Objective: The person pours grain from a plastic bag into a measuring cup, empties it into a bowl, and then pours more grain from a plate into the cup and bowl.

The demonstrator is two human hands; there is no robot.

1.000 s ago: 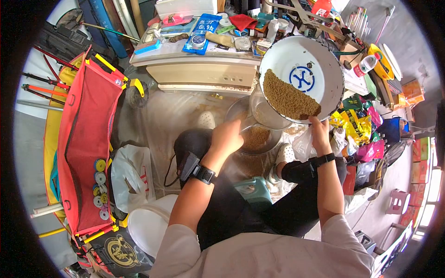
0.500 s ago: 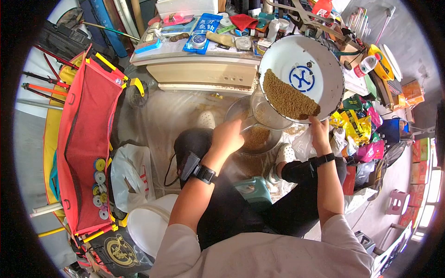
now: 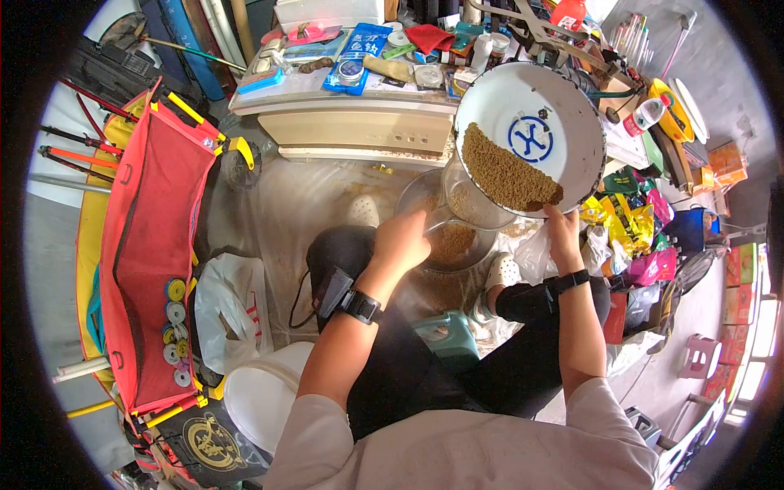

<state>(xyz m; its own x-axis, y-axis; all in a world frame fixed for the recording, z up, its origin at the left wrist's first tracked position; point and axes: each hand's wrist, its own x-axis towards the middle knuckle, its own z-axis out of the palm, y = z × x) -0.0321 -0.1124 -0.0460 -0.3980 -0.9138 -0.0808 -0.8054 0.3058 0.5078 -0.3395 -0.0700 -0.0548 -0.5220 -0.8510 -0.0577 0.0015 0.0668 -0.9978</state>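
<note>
My left hand (image 3: 402,243) is closed round the handle of a see-through cup (image 3: 487,214), with some brown grains in it. My right hand (image 3: 563,235) grips the near rim of a white enamel basin (image 3: 576,122) with a blue emblem and a chipped dark edge. The basin is tilted, and brown pellets (image 3: 508,173) have gathered along its lower left side. Part of the cup is hidden behind this rim. Below the cup, a wide metal bowl (image 3: 480,260) on the floor contains more brown grains (image 3: 449,243).
A teal container (image 3: 449,339) stands between my legs. To the left are a white bucket (image 3: 257,400), a white plastic bag (image 3: 231,314) and a red open case (image 3: 155,261) with spools. A cluttered table (image 3: 343,100) stands ahead; bags (image 3: 625,220) are piled at right.
The basin has shifted very slightly to the left. Both hands keep their hold, and the pellets lie much the same.
</note>
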